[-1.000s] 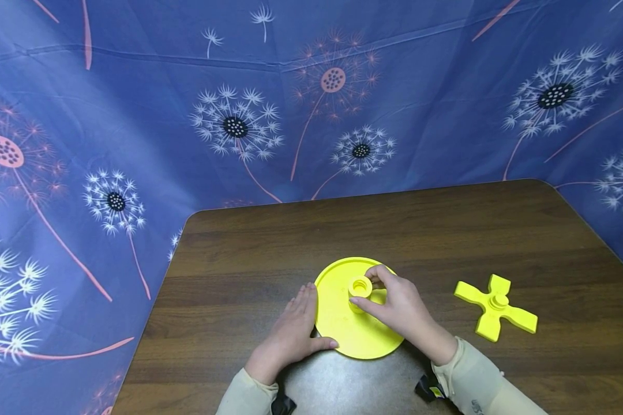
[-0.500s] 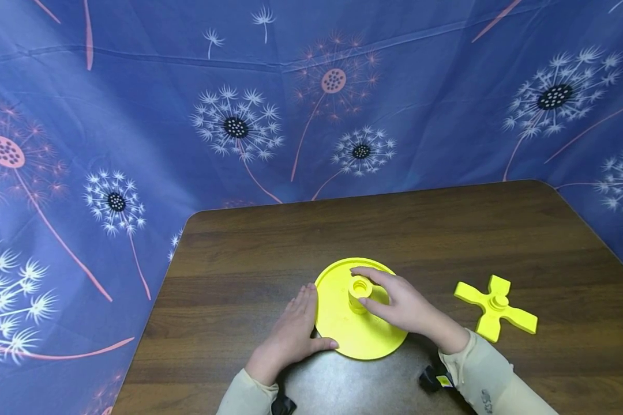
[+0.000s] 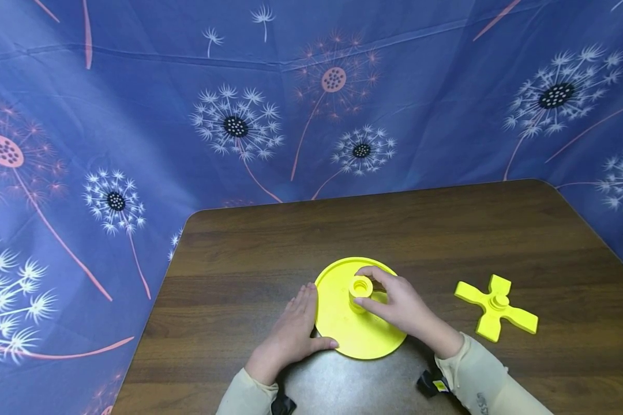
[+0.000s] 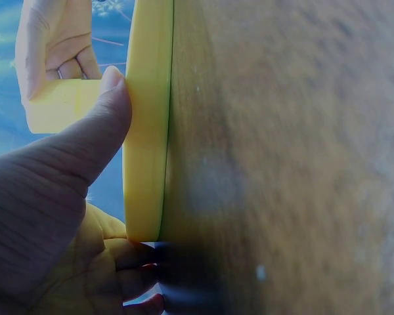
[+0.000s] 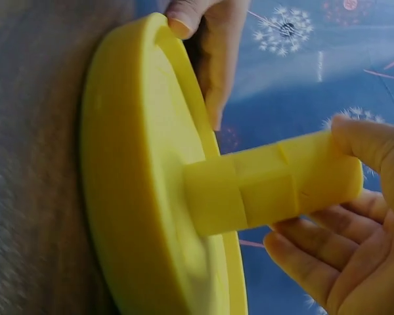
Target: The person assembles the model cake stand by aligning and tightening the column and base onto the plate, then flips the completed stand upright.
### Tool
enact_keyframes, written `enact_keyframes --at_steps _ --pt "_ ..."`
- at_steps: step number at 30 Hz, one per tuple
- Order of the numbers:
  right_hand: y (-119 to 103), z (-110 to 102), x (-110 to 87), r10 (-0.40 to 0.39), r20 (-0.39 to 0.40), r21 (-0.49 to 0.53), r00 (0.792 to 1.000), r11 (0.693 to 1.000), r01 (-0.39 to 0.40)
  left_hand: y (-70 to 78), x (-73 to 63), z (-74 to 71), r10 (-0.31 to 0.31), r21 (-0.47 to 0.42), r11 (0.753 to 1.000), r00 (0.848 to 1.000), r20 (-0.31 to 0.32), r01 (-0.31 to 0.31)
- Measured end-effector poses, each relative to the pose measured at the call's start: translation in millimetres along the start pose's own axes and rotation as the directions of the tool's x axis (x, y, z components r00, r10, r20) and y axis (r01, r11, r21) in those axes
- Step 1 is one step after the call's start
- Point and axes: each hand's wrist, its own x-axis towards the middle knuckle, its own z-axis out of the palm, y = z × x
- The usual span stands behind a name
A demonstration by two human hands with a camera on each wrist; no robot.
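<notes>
Here's the brown wood-grain worktop [image 3: 239, 253], and on it, out in front, sits a round yellow disc [image 3: 345, 329] with a raised rim. That looks like stiff, light plastic, probably smooth enough to slide, so the rim is the place to steady it. Off to the right, well apart, lies a yellow four-armed cross [image 3: 498, 302] with a round stub at its middle; it should be just as rigid, easiest lifted by one arm. Smaller again, a hollow yellow post [image 5: 269, 187] stands upright at the disc's middle, faceted partway along; those flats ought to help against slipping, with the upper end the handiest hold. And the hands! The left hand [image 3: 295, 327] is spread at the disc's left side, fingers straight along the rim, thumb out on the near edge, bracing, it seems, rather than clutching. The right hand [image 3: 404, 302] has fingers bent loosely behind the post, thumb against its upper end, lightly holding it.
</notes>
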Motion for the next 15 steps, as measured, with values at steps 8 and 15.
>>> enact_keyframes --at_steps 8,15 --pt "-4 11 -2.1 0.057 -0.128 -0.105 0.99 0.992 -0.071 0.8 -0.5 -0.3 0.006 0.001 1.0 1.0 -0.003 -0.006" --pt "-7 14 -2.1 0.114 -0.146 -0.162 0.983 0.977 -0.137 0.4 -0.4 0.2 0.013 0.012 1.0 1.0 -0.013 -0.013"
